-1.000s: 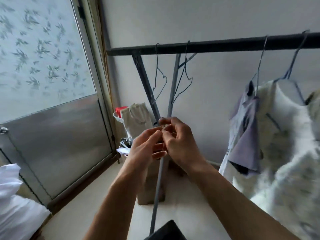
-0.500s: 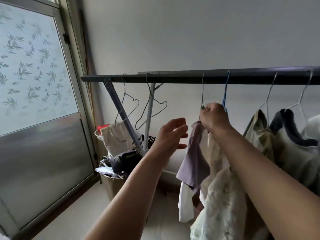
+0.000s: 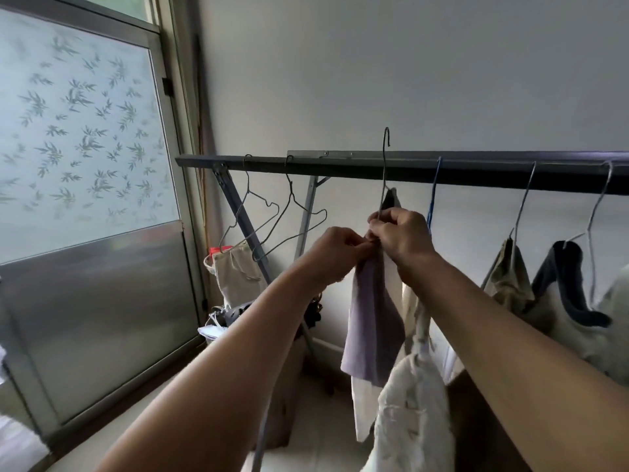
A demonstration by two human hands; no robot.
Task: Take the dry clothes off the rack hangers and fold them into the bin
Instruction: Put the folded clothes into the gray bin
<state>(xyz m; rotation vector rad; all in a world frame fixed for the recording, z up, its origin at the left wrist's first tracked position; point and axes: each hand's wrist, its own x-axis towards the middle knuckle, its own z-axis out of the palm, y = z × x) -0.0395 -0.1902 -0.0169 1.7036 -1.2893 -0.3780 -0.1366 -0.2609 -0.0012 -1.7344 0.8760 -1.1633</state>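
Head view: wire hanger (image 3: 384, 172) lifted, hook above rack bar (image 3: 408, 168), clear of it. Hanger stem runs vertical, hook tip up; purple cloth (image 3: 372, 321) hangs straight down from it, long axis vertical, well below bar.

R hand (image 3: 401, 238) pinches hanger neck just below bar; L hand (image 3: 337, 252) touching beside it, fingers pinching cloth top edge. Both at same spot; L nearer cloth edge.

Judgement: next move = pull cloth down/leftward off hanger w/ L, R holding hanger. Bin not seen.

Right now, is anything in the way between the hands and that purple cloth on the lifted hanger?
Nothing visible. The right hand holds the hanger at its neck, and the left hand pinches the purple cloth just below.
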